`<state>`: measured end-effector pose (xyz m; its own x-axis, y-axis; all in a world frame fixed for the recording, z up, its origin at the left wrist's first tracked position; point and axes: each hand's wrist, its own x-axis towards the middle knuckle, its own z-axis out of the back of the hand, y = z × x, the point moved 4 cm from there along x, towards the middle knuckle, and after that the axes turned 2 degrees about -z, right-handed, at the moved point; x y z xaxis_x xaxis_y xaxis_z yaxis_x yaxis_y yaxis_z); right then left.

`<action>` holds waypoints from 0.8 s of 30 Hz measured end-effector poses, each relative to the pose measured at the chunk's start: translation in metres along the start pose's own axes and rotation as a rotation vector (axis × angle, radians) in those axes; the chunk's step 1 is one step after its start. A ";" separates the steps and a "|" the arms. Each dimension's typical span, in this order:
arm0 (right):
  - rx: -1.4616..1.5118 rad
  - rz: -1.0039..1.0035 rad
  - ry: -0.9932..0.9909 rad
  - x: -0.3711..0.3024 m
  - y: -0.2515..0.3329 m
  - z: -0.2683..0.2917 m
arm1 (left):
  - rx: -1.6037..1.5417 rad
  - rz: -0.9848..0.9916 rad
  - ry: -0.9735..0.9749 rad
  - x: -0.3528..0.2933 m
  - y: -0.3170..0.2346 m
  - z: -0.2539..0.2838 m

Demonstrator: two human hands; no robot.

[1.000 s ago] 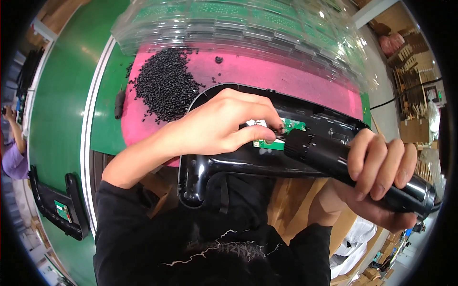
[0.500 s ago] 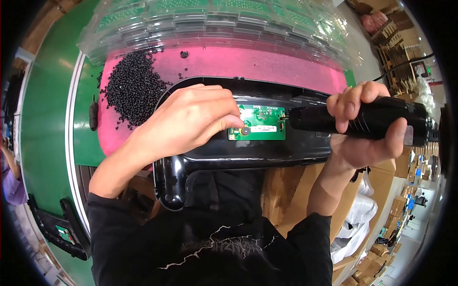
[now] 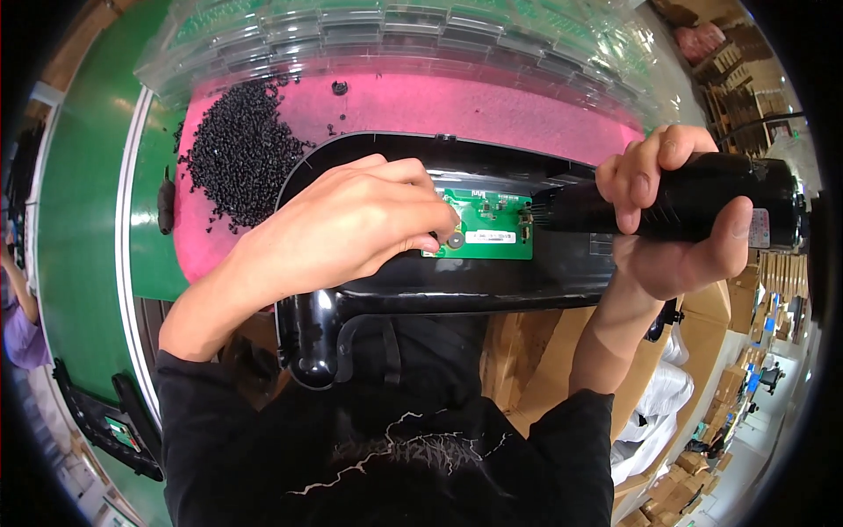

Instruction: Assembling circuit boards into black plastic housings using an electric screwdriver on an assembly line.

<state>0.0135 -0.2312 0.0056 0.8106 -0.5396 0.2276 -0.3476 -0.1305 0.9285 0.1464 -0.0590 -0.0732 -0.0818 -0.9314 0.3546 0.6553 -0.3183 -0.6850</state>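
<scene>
A green circuit board [image 3: 496, 249] lies inside a glossy black plastic housing [image 3: 439, 306] in front of me. My left hand [image 3: 351, 220] reaches over the housing, its fingers closed at the board's left end by a small round black part [image 3: 455, 240]. Whatever those fingertips pinch is hidden. In my right hand [image 3: 654, 189] is a black electric screwdriver [image 3: 724, 189], lying nearly level with its nose toward the board. The tip end reaches the board's right edge, where the exact contact is hard to make out.
A heap of small black screws [image 3: 237, 158] covers the left of a pink mat [image 3: 395, 105]. Clear plastic trays [image 3: 404, 44] of green boards stand behind it. A hand tool [image 3: 166, 204] and another black housing [image 3: 105, 422] lie on the green table at left. Cardboard [image 3: 562, 351] stands below right.
The screwdriver and my right hand have shifted slightly up. My left fingertips have moved a little at the board's left end. The whole view has also shifted slightly.
</scene>
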 end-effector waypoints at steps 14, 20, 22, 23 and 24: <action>-0.001 0.024 0.065 0.005 -0.013 -0.002 | 0.040 0.168 0.152 0.001 0.005 -0.004; 0.028 0.082 0.060 -0.016 -0.002 -0.024 | 0.053 0.101 0.069 -0.011 0.014 -0.008; 0.186 0.202 0.109 -0.024 0.008 -0.040 | -0.058 -0.051 -0.090 -0.007 0.009 -0.003; 0.183 0.230 0.078 -0.028 0.015 -0.044 | -0.054 -0.052 -0.089 -0.005 0.007 -0.003; 0.195 0.270 0.111 -0.029 0.018 -0.045 | -0.058 -0.084 -0.140 -0.005 0.004 0.000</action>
<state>0.0053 -0.1804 0.0291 0.7198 -0.4837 0.4978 -0.6311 -0.1575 0.7595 0.1496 -0.0558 -0.0775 -0.0266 -0.8688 0.4944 0.6061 -0.4074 -0.6832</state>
